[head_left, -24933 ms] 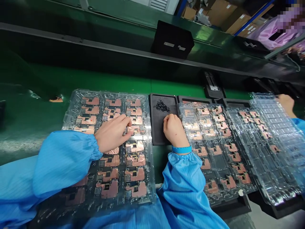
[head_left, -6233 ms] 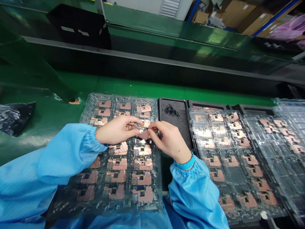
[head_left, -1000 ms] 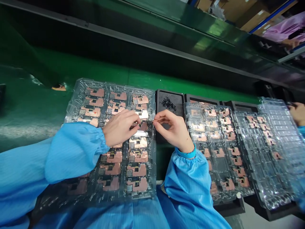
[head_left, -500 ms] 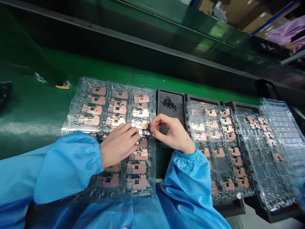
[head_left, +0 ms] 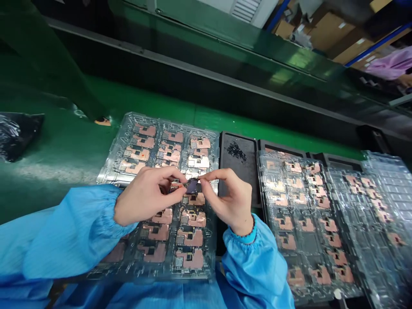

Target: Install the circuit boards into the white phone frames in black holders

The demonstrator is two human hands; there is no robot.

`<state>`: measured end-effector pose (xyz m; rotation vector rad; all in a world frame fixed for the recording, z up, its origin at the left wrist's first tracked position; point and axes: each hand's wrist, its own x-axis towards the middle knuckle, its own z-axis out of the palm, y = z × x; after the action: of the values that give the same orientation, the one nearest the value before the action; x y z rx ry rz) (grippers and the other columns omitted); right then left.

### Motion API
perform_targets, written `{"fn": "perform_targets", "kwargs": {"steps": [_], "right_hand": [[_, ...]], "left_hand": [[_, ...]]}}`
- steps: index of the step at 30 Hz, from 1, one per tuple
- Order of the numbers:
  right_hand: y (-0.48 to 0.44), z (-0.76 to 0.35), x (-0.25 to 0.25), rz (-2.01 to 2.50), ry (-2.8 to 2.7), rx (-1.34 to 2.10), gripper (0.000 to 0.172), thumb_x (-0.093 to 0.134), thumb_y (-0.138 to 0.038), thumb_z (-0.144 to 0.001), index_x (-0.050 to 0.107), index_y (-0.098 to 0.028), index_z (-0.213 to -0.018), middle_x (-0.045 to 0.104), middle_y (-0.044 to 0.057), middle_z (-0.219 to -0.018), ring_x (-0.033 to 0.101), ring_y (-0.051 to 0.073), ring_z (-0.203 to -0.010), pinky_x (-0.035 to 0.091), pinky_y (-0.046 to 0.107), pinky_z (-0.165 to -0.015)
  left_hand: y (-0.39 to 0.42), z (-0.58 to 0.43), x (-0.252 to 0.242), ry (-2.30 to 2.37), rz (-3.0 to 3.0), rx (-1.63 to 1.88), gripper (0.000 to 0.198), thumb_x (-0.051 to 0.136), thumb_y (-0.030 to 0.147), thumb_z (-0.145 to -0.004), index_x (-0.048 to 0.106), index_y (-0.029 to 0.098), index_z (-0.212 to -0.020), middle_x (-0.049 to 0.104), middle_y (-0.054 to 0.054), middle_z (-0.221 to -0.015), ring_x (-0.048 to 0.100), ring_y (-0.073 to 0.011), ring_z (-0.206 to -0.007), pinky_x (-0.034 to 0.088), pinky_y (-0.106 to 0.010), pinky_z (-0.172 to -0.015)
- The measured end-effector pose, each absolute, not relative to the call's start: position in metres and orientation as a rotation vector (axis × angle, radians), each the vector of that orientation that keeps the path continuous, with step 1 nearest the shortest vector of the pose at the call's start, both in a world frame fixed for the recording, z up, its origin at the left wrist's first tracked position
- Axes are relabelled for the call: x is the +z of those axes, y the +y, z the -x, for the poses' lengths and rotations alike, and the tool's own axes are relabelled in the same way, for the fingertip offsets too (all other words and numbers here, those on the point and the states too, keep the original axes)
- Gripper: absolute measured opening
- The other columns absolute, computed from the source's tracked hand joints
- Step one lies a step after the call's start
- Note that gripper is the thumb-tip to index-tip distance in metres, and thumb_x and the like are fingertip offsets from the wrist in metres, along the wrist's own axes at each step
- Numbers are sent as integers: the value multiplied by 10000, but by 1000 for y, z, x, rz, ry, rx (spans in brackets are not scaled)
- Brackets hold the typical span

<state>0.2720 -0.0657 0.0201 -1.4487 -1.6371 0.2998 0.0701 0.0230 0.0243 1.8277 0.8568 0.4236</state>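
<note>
A small dark circuit board [head_left: 193,185] is raised just above a clear plastic tray [head_left: 210,240], between my two hands. My left hand [head_left: 149,193] pinches the board's left edge between thumb and fingers. At its right edge, my right hand [head_left: 230,199] is closed, thumb and index finger on the board's upper right corner. Any tiny part under those fingertips is too small to make out. Rows of copper-coloured circuit boards [head_left: 189,237] lie in the tray's pockets around and beneath my hands.
Right of the tray stands a black tray [head_left: 249,176] with a heap of tiny black parts [head_left: 236,151]. Farther right are a partly filled clear tray [head_left: 307,244] and another clear tray [head_left: 357,223]. A black plastic bag [head_left: 19,133] lies far left on the green bench.
My left hand has lifted the dark board slightly out of the tray. My right hand has closed in from beside the tray to the board's right edge. The view has shifted slightly.
</note>
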Motion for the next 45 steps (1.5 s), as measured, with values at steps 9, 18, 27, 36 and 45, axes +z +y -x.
{"fn": "perform_targets", "kwargs": {"steps": [9,18,27,36,45], "right_hand": [[-61,-253,7,1526,-1784,98,149,650,-72,-943,619,-214,-975,742,19,-893,711,160,-825,559,276,-777],[-58,-254,8,1602,-1545,468,96,665,-137,-947,637,-225,-975,710,-7,-877,692,144,-795,546,274,-754],[-59,-259,9,1595,-1442,931,60,555,-245,-1020,608,-224,-1002,652,7,-909,643,151,-801,509,297,-756],[-59,-257,14,1625,-1557,898,111,517,-233,-1028,609,-204,-972,665,14,-877,611,142,-768,465,272,-723],[-63,-261,23,1565,-1377,1216,122,615,-269,-984,692,-188,-935,668,2,-774,578,122,-660,425,253,-590]], "left_hand": [[27,-68,18,880,-1637,355,109,694,278,-853,732,212,-932,495,88,-491,436,-64,-450,319,-184,-447],[30,-67,16,829,-1725,401,89,688,243,-865,746,238,-933,518,94,-526,456,-50,-481,339,-167,-473],[30,-63,13,786,-1752,400,95,694,255,-863,761,229,-925,585,82,-571,513,-53,-508,402,-161,-506],[38,-61,16,745,-1722,299,108,676,264,-881,755,238,-951,511,76,-535,441,-67,-480,353,-183,-469],[59,-54,22,639,-1419,-2,180,747,314,-841,751,223,-997,729,-14,-791,694,-158,-630,573,-225,-556]]}}
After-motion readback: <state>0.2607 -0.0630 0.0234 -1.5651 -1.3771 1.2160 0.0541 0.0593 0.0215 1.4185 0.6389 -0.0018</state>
